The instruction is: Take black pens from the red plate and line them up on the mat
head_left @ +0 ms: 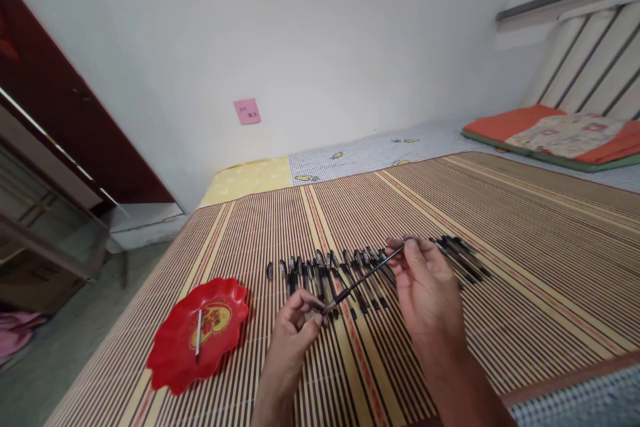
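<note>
My left hand (295, 327) is closed at the lower end of a dark, slender pen (364, 278), thumb and fingers pinched near its tip. Higher up and to the right, my right hand (425, 280) grips the pen's other end between thumb and fingers. The pen slants up from left to right, above a row of black pens (300, 273) lying on the striped mat (250, 233). More black pens (463, 257) lie just right of my right hand. What exactly my left fingertips cover at the tip is too small to make out.
Left of my hands stands a red scalloped plate (173, 340) with a thin white stick-like refill (199, 333) in it. A folded orange cushion (540, 127) lies at the far right. Behind the mat is a wall with a pink note (247, 111).
</note>
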Demonstrator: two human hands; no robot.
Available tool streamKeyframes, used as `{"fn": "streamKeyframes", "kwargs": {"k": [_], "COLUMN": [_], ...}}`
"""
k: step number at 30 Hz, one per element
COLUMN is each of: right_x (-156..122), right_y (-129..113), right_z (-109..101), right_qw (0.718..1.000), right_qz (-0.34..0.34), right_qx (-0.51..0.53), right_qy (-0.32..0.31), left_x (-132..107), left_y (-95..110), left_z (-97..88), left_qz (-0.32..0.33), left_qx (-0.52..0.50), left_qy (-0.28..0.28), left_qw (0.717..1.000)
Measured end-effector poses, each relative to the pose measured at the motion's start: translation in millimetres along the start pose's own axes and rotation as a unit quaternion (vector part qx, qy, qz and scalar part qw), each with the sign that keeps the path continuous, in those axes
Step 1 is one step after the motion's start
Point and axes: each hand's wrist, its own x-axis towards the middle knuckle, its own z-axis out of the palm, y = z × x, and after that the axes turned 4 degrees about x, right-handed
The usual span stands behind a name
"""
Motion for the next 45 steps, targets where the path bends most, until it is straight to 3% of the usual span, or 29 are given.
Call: {"fn": "streamKeyframes", "kwargs": {"k": [22, 35, 45], "right_x": [-3.6, -4.0, -7.9], "right_y": [-4.2, -4.6, -9.3], "right_z": [4.9, 7.3, 4.2], "right_qw": [1.000, 0.999, 0.998], "right_qz": [-0.009, 0.002, -0.033], "right_qx": [-0.007, 0.035, -0.027], "right_qy": [-0.001, -0.008, -0.052], "left_x": [-0.3, -1.6, 0.5], "left_y": [1.3, 5.6, -1.8], "left_z": [-1.1, 2.3, -4.7], "left_qz": [-0.007, -0.047, -0.021], "left_qx": [-0.018, -0.078, -0.032], "left_qy": [-0.009, 0.006, -0.003], "left_qw": [1.000, 0.996, 0.999]}}
